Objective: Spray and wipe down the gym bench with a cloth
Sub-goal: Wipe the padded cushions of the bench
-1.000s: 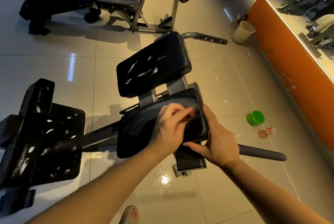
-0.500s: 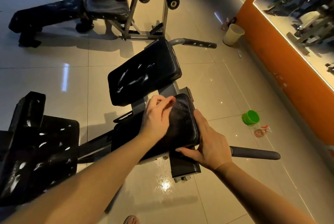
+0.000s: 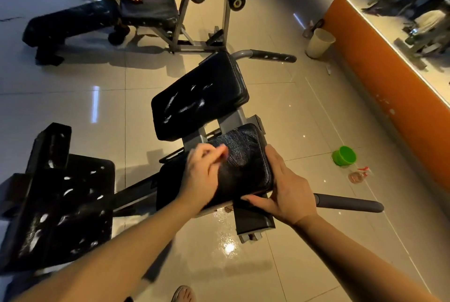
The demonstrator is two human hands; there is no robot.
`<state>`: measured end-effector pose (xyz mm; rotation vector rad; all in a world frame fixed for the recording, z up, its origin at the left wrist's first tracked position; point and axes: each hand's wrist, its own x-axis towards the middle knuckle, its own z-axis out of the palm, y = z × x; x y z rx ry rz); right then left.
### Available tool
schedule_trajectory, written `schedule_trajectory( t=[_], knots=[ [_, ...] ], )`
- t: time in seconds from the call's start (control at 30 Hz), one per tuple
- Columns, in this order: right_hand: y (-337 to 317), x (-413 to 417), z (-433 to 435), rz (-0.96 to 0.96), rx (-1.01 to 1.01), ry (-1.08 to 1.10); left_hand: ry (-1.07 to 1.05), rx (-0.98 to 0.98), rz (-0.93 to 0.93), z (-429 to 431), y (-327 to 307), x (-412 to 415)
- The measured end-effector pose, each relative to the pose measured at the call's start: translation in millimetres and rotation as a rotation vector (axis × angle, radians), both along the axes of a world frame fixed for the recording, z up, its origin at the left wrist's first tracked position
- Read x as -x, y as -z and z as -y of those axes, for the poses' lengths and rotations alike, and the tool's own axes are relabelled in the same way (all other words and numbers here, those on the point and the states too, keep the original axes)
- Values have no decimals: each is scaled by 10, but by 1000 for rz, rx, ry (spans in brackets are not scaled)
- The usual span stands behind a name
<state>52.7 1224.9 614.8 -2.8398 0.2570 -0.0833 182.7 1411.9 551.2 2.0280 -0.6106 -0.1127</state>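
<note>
Black creased-vinyl bench pad (image 3: 246, 155), glossy sheen at far end. Left hand (image 3: 202, 176) blurred atop pad, grasp unclear; right hand (image 3: 289, 192) clamps pad's right edge.

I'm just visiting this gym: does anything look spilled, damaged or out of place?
Yes. The near pad looks cracked and worn. A wet-looking patch glistens on the floor beneath it. A spray bottle seems to lie on its side beside a green cup.
</note>
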Motion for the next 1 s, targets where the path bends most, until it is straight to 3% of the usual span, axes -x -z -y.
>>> schedule_trajectory(
  t=[0.1,0.2,0.3,0.37,0.43,0.53,0.63,0.73,0.87,0.93,1.0],
  knots=[
    [1,-6,-1,-17,5,4,-159,53,-115,425,-222,-105],
    [7,7,13,-15,10,10,45,137,-34,457,-469,315],
    [12,13,6,-5,18,-2,214,101,107,-39,-275,620],
    [10,6,6,-10,26,-6,133,34,102,-317,-25,482],
    [12,8,8,-22,38,0,-77,-6,-24,-339,113,250],
    [18,14,17,-34,56,11,-232,33,-182,111,-136,170],
    [29,15,25,-42,60,19,18,147,-55,412,-522,526],
    [11,23,17,-20,48,12,161,112,99,94,-351,678],
    [-31,8,-18,0,-8,0,-200,-35,-114,-575,306,377],
    [-40,10,-22,4,-6,0,-345,-57,-239,-473,263,340],
    [-46,10,-22,10,0,-3,-322,27,-220,-91,-54,473]
  ],
)
